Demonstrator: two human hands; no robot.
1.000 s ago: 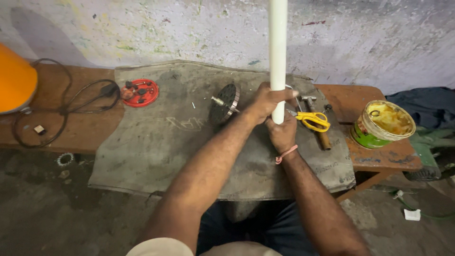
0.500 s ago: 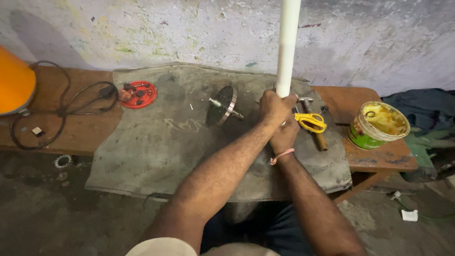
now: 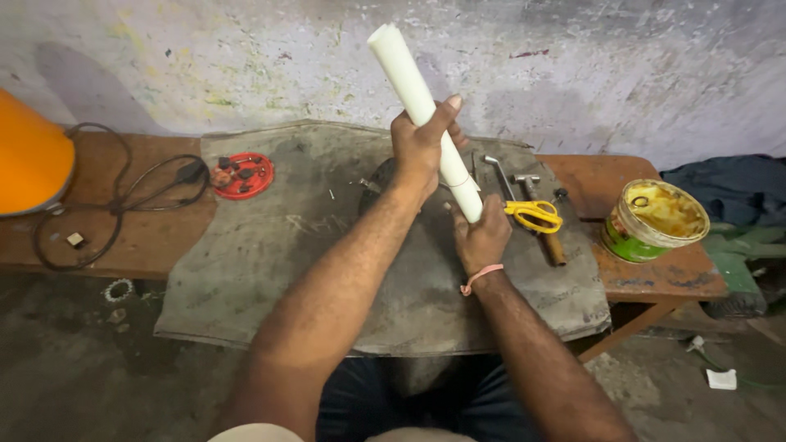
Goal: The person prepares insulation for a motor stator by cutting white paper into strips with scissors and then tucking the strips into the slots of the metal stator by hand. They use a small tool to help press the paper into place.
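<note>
A white plastic pipe [image 3: 407,75] is held tilted over the bench, its top end leaning up and to the left. My left hand [image 3: 422,147] grips it around the middle. My right hand [image 3: 481,237], with a pink band at the wrist, holds the pipe's lower end. Both hands are above a grey cloth [image 3: 286,245] spread over the wooden bench [image 3: 147,237]. A round dark metal part [image 3: 372,184] lies on the cloth, mostly hidden behind my left forearm.
Yellow-handled scissors [image 3: 534,214], a hammer [image 3: 540,221] and a metal tool lie right of my hands. An open green tin [image 3: 653,219] stands at the bench's right end. A red lid with small parts [image 3: 242,174], a black cable [image 3: 123,196] and an orange object [image 3: 29,155] are left.
The pipe has gone from upright to tilted, its top swinging left. My left hand has slid higher up the pipe, and my right hand now holds the bottom end.
</note>
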